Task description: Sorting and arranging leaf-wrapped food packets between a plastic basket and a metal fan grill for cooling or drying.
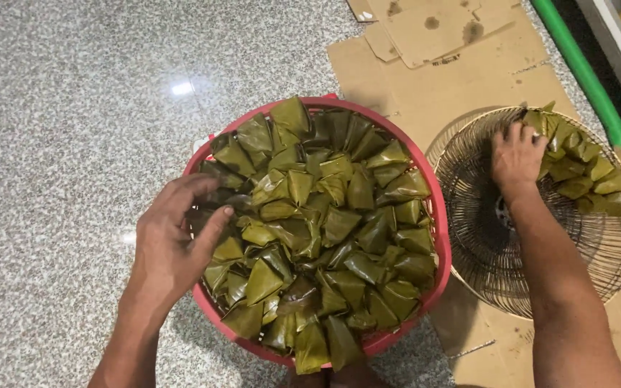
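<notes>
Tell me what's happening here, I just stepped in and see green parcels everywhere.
A person crouches over a round red basket packed with leaf-wrapped pyramid parcels. The left hand rests on parcels at the basket's left edge. The right hand reaches into a smaller pile of parcels lying on a wire fan guard, which sits on flattened cardboard over a speckled floor.

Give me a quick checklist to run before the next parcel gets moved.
1. Left hand on leaf parcels at red basket edge: ok.
2. Right hand on parcel pile on wire fan guard: ok.
3. Parcel firmly gripped by either hand: cannot tell.
4. Basket has spare room: not ok, packed full.
5. Cardboard under guard: ok.
</notes>
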